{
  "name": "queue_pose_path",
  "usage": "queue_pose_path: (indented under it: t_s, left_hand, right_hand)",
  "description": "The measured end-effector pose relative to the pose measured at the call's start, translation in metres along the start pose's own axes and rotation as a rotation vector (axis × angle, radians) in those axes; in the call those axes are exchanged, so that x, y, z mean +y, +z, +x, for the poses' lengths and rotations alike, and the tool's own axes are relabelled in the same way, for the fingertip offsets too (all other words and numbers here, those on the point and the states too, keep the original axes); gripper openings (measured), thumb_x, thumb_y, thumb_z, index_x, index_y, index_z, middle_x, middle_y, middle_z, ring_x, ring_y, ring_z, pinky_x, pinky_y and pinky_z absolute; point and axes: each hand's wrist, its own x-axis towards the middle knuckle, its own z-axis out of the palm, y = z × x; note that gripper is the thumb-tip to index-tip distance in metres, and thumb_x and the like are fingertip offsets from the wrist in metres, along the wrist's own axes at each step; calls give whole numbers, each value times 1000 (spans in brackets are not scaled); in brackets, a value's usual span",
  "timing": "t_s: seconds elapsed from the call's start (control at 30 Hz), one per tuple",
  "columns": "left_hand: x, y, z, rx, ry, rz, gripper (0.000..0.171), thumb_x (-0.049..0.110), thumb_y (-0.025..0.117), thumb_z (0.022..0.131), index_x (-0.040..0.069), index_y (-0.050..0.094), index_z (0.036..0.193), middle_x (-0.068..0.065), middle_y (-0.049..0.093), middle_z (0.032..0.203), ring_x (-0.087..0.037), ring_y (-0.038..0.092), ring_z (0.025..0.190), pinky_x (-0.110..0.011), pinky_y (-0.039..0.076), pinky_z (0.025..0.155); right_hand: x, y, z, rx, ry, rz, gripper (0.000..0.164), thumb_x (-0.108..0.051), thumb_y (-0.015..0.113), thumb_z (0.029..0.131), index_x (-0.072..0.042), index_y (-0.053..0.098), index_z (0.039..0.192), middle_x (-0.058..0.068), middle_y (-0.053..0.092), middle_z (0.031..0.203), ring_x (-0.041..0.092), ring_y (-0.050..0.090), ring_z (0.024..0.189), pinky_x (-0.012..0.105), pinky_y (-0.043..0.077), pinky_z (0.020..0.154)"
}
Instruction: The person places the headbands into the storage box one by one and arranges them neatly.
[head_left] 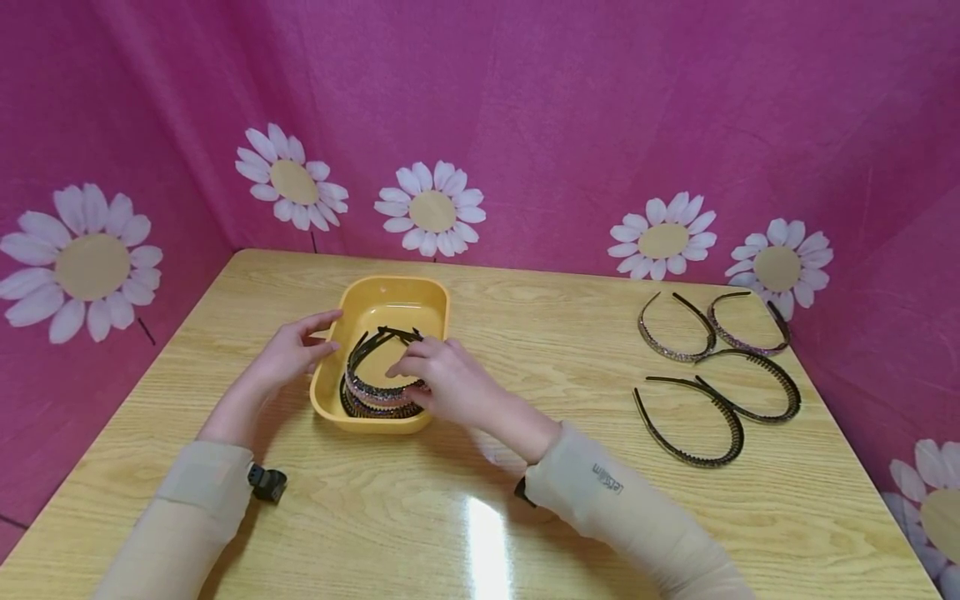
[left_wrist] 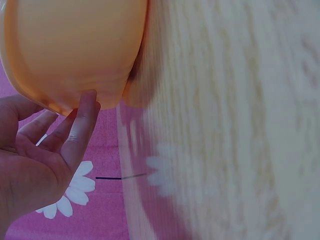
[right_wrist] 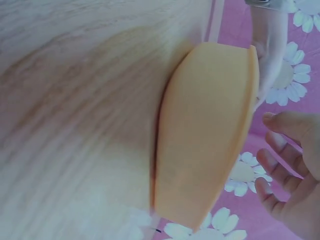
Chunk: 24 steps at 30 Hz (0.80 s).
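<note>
A yellow plastic tub [head_left: 442,308] stands on the table's left half. Several dark headbands [head_left: 384,396], some with sparkly pink and silver bands, are stacked in its near part. At the tub's left side, my left hand [head_left: 288,354] holds the rim. In the left wrist view, fingers [left_wrist: 82,122] of that hand press on the tub's outer wall. My right hand [head_left: 450,383] is over the tub's right rim, its fingers loosely bent beside the stacked headbands. The right wrist view shows that hand [right_wrist: 295,180] with spread fingers and nothing between them.
On the table's right side lie several more headbands: two sparkly ones [head_left: 675,354] [head_left: 738,343] at the back and plain dark toothed ones [head_left: 720,460] nearer. A pink curtain [head_left: 540,125] with white flowers borders the wooden table [head_left: 540,333] behind and at both sides.
</note>
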Motion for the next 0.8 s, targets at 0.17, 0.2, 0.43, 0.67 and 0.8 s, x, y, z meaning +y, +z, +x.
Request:
queue_pose_path:
  t_s: [0.17, 0.2, 0.43, 0.67, 0.8]
  left_hand:
    - [-2, 0, 1, -4, 4, -6, 58, 6, 53, 95, 5, 29, 148, -26, 39, 142, -6, 53, 73, -22, 44, 51]
    - [-2, 0, 1, -4, 5, -8, 58, 6, 53, 95, 5, 29, 148, -26, 38, 142, -6, 53, 73, -22, 44, 51]
    - [-3, 0, 1, 5, 7, 7, 58, 6, 53, 95, 6, 30, 148, -25, 37, 144, -10, 55, 84, -22, 45, 52]
    - [-3, 1, 1, 13, 6, 14, 58, 7, 54, 95, 6, 30, 148, -25, 37, 143, -13, 55, 89, -21, 46, 52]
    - [-3, 2, 1, 13, 3, 16, 58, 8, 54, 95, 7, 30, 148, -25, 36, 144, -17, 54, 93, -22, 46, 53]
  right_hand:
    - [-2, -13, -3, 0, 12, 19, 26, -18, 77, 78, -17, 71, 104, -3, 66, 99, 14, 59, 94, 34, 46, 78]
    - [-2, -15, -4, -3, 13, 17, 26, -18, 77, 78, -17, 71, 103, -4, 66, 99, 14, 59, 94, 34, 46, 78]
    - [-2, -30, -12, 23, 2, 4, 26, -18, 79, 76, -18, 70, 100, -5, 67, 99, 15, 59, 96, 35, 46, 78]
    - [3, -46, -24, 78, -26, -16, 24, -18, 78, 77, -19, 70, 100, -6, 66, 96, 13, 59, 93, 32, 44, 74]
    - [6, -58, -31, 94, -36, -10, 26, -15, 78, 76, -16, 70, 101, -4, 67, 97, 15, 59, 96, 34, 46, 77]
